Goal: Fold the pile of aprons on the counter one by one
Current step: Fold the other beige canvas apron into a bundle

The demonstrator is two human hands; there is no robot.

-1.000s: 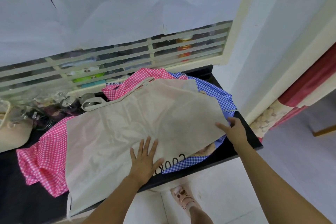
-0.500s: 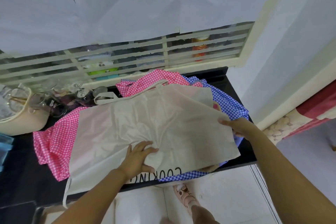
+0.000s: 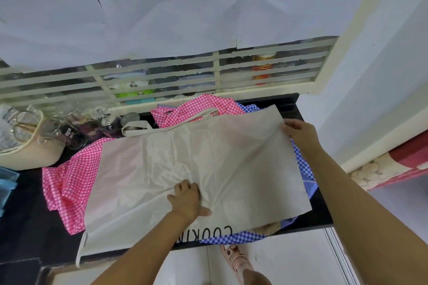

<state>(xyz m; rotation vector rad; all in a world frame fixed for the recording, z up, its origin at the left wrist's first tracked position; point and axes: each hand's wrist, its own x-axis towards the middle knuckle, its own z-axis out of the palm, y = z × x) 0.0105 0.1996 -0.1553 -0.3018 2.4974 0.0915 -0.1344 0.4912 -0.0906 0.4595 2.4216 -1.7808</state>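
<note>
Black counter (image 3: pixel 25 220) runs below a slatted window (image 3: pixel 162 76) papered over on top. From where I stand, a beige apron (image 3: pixel 185 157) lies spread flat across the pile. Upside-down black letters (image 3: pixel 208 233) on its near edge read "COOKIN", the rest hidden by the forearm. The left hand (image 3: pixel 187 199) sits on the apron's near middle, fingers curled and bunching the cloth into creases. The right hand (image 3: pixel 298 128) pinches the apron's far right corner. A pink checked apron (image 3: pixel 67 183) pokes out from under its left and far sides, a blue checked apron (image 3: pixel 305 164) from under its right and near edges. Glass jars (image 3: pixel 69 127) stand beyond its left end; their small labels are too blurred to read.
</note>
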